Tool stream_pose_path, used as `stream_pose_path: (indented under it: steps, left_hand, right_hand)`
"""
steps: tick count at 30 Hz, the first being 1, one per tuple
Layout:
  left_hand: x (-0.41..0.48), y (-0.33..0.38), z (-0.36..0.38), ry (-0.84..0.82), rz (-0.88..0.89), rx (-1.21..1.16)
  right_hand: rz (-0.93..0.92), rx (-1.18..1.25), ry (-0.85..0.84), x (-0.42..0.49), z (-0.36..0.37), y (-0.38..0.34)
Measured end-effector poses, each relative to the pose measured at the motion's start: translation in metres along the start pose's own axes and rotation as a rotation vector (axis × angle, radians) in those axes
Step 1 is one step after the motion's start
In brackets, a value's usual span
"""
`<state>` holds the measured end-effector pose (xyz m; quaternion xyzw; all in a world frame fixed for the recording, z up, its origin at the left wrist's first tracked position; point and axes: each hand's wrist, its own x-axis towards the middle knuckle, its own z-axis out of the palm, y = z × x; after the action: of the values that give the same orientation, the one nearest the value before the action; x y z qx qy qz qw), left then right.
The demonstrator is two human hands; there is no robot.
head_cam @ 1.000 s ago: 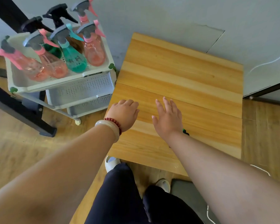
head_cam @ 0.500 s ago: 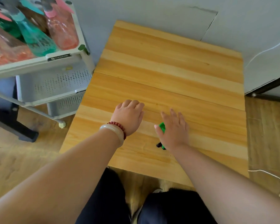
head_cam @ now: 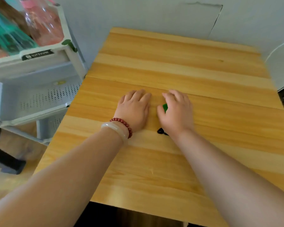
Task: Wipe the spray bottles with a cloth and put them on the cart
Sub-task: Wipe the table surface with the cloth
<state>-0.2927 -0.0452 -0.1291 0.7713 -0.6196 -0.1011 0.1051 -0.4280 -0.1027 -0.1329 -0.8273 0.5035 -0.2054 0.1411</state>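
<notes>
Several spray bottles stand in the top tray of a white cart (head_cam: 44, 60) at the upper left, among them a pink bottle (head_cam: 43, 25) and a teal bottle (head_cam: 8, 38); their heads are cut off by the frame. No cloth is in view. My left hand (head_cam: 134, 110) rests palm down on the wooden table (head_cam: 187, 63), fingers relaxed. Just to its right, my right hand (head_cam: 177, 112) lies curled over a small green object (head_cam: 165, 108), thumb against it. A black end (head_cam: 161, 131) sticks out by the wrist.
The cart has perforated lower trays (head_cam: 39, 97) and stands against the table's left edge. A grey wall runs behind the table. A black stand foot (head_cam: 7, 163) sits on the wooden floor at the left. A white cable (head_cam: 279, 46) hangs at the right.
The view has swung right and closer to the table, so the cart slid to the left edge. My right hand's fingers curled over the green object. Both hands moved closer together.
</notes>
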Motion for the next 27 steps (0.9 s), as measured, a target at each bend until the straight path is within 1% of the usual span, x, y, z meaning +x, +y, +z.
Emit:
stream_pose_path:
  steps: [3,6,10,14,16,19,21,22,24,25,27]
  left_hand:
    - [0.013,-0.007,0.002,0.027,-0.025,-0.010]
    - [0.020,-0.005,0.006,0.038,-0.014,-0.010]
    - [0.022,-0.002,0.013,0.023,0.013,-0.019]
    - [0.021,0.000,0.010,0.000,0.015,-0.025]
    - [0.020,-0.001,0.008,-0.045,0.025,-0.016]
    - [0.017,-0.007,0.004,-0.088,0.050,-0.034]
    - [0.012,-0.015,0.003,-0.094,0.064,-0.050]
    - [0.007,-0.017,0.003,-0.101,0.066,-0.056]
    - [-0.009,-0.020,0.002,-0.101,0.077,-0.087]
    - [-0.017,-0.020,-0.001,-0.095,0.088,-0.121]
    - [-0.035,-0.018,-0.009,-0.063,0.102,-0.246]
  right_hand:
    - [-0.008,0.064,0.107,0.004,0.009,0.000]
    - [-0.072,0.116,0.157,0.007,0.017,0.003]
    - [-0.127,0.162,0.122,0.012,0.020,0.004]
    - [-0.093,0.177,0.108,0.009,0.013,0.002]
    - [-0.058,0.148,0.094,0.006,0.009,0.000]
    - [0.018,-0.025,0.043,-0.005,0.002,0.002]
    - [0.009,-0.122,-0.011,-0.013,-0.001,0.005]
    - [-0.014,-0.128,-0.032,-0.016,-0.001,0.006]
    - [-0.066,-0.061,-0.025,-0.023,-0.001,0.003]
    - [-0.064,0.017,0.003,-0.026,-0.003,-0.001]
    - [-0.002,0.244,0.048,-0.032,-0.007,-0.014]
